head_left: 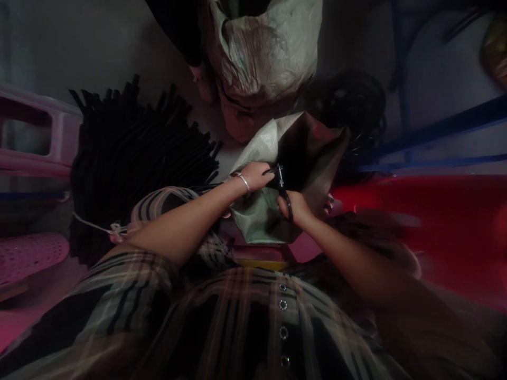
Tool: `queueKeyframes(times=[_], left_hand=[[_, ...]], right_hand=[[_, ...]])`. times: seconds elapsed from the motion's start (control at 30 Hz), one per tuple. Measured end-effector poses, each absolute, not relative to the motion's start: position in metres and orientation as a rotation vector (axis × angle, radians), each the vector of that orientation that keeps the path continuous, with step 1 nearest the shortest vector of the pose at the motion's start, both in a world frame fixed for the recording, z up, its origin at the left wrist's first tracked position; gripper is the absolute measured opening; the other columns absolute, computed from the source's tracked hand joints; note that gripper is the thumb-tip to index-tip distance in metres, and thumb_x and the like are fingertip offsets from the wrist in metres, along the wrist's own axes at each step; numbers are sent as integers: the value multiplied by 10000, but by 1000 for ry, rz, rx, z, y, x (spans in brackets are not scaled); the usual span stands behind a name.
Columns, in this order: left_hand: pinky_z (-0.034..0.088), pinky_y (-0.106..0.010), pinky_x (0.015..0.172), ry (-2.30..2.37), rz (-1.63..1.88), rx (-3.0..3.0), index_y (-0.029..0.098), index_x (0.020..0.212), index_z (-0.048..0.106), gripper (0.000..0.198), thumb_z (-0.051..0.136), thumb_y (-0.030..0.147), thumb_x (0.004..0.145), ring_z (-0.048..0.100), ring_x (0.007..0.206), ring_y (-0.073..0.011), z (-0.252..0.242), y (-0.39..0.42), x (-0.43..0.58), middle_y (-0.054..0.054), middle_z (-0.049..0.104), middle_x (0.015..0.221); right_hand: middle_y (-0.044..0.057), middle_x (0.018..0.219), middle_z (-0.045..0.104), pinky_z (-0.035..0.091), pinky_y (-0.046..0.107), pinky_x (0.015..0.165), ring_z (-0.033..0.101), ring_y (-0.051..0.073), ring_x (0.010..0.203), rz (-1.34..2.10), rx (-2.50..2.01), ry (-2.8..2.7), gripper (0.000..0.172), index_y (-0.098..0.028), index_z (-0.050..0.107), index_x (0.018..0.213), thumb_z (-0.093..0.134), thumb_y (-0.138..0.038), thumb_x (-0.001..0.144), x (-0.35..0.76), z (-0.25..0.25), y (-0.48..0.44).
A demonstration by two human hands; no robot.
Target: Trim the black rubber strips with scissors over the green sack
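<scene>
My right hand is closed around the black handles of a pair of scissors. The blades point up and meet a dark strip pinched in my left hand, which wears a silver bangle. The strip's exact kind is hard to make out in the dim light. Both hands are over the mouth of a pale woven sack, which gapes open in front of my lap. Its inside is mostly in shadow.
A big bundle of black strips or tubes stands to the left. Beyond is a larger sack, with another person's hand beside it. Black coils, a blue metal frame and a red surface are on the right.
</scene>
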State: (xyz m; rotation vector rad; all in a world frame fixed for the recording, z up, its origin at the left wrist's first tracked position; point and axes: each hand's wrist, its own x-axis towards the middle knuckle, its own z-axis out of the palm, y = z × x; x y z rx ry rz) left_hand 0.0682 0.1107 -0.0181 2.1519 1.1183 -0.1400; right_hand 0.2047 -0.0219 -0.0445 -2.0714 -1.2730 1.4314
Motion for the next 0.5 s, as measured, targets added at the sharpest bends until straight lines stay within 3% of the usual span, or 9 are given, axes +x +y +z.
queueKeyframes(times=[0.23,0.5], left_hand=[[404,-267,691,1146,-284,2226,163,938,677,355,422,380,820,580,824,-193,-16,114,62,-77,672,911],[411,-265,739,1153,-279,2238,150,918,685,357,437,385,815,586,851,-192,-18,114,63,-85,671,900]], right_hand=[[1,512,556,293,190,401,478,89,411,1553,-2070,-1149,165,-169,525,611,492,-301,704,204,-51,-24],[8,492,527,314,204,388,457,99,391,1503,-2089,-1063,303,-165,524,604,450,-417,755,204,-52,-19]])
